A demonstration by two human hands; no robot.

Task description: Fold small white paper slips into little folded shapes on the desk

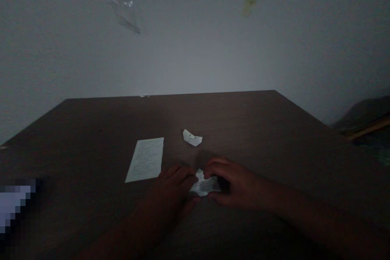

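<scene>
My left hand (pixel 173 187) and my right hand (pixel 234 185) meet at the middle of a dark wood-grain table (pixel 213 118). Between them, a small piece of printed white paper (pixel 203 185) is pinched by the fingers of both hands, and its edges look creased. Farther off, a folded scrap of white paper (pixel 191 138) lies just beyond my fingertips, touching neither hand. To the left of my left hand, a flat sheet of printed paper (pixel 145 159) rests on the tabletop.
A pale wall (pixel 195 57) rises behind the table's far edge, with a green-tinged patch and shiny marks near the top. A dark object with a wooden rod (pixel 368 128) sits beyond the right edge. A pixelated blur (pixel 15 207) covers the lower left.
</scene>
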